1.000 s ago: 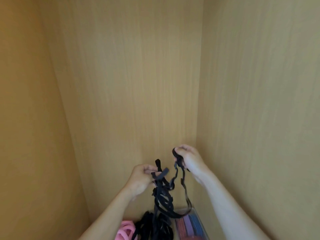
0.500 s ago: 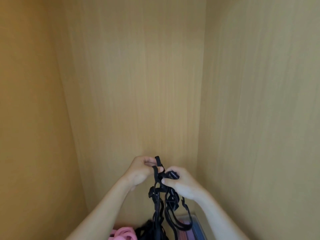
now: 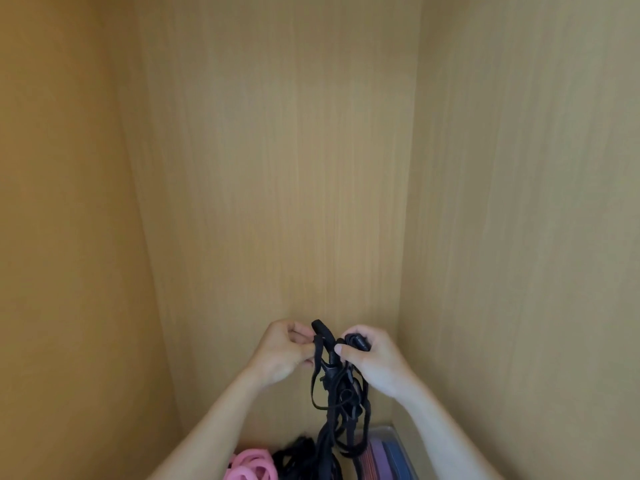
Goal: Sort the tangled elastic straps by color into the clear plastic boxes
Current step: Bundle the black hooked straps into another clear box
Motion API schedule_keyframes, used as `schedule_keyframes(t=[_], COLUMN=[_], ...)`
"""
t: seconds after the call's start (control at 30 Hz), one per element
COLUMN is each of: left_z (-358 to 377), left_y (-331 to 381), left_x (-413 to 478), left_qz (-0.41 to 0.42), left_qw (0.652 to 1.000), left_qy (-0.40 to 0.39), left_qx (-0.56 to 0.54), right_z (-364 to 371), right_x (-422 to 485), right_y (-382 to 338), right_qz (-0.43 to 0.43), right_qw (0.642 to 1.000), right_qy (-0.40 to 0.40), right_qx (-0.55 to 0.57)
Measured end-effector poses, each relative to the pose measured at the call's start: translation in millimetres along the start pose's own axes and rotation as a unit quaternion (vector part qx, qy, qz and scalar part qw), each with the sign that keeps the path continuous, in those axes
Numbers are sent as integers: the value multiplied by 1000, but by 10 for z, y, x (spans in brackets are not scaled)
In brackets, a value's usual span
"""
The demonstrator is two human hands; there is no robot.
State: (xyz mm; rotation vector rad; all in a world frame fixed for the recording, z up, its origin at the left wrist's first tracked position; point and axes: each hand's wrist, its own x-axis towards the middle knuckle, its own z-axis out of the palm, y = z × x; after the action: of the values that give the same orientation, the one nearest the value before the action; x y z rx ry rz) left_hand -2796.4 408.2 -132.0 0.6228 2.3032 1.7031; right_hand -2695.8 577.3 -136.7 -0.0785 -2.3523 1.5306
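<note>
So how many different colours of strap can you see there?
4 at least: black straps held up between the left hand and right hand, pink straps bottom left, purple and blue in the clear box. More may be hidden.

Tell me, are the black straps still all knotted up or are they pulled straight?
Knotted up. The black straps hang in a looped, twisted clump between the left hand and the right hand, both pinching them.

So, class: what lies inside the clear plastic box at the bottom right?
The clear plastic box shows red, purple and blue folded straps. The hanging black straps cover its left part, and the frame edge hides the rest.
</note>
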Motion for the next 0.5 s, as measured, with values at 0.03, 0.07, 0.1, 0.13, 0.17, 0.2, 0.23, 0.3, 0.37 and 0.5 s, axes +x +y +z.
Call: schedule_keyframes(t=[0.03,0.07,0.1,0.13,0.17,0.2,0.23,0.3,0.37,0.5], left_z=[3,1,-1,0,-1,-5,-12,-44,-95,-209], left_y=[-11,-22,-30,-40,-48,-60,-74,-106,-130,-195], left_x=[1,2,-1,-6,-12,-19,-23,-29,-36,-64], left_qz=[3,5,5,6,9,14,19,28,33,24], left_qw=[1000,1000,999,999,999,998,998,997,997,993], left_qy=[8,17,25,30,34,35,36,36,32,32], left_qx=[-11,-23,-33,-39,-41,-43,-49,-63,-65,-111], right_z=[-5,-13,-21,-30,-43,-56,-69,-92,-104,-119], right_x=[-1,-1,0,6,13,25,36,52,54,45], right_y=[20,42,62,80,98,117,135,185,231,259], right_qz=[0,0,2,5,9,13,16,22,28,36], right_qw=[1000,1000,1000,999,999,998,997,995,996,996], right_qy=[1,1,-2,-4,-4,-3,0,4,14,60], right_qx=[-5,-13,-22,-31,-43,-59,-76,-94,-85,-53])
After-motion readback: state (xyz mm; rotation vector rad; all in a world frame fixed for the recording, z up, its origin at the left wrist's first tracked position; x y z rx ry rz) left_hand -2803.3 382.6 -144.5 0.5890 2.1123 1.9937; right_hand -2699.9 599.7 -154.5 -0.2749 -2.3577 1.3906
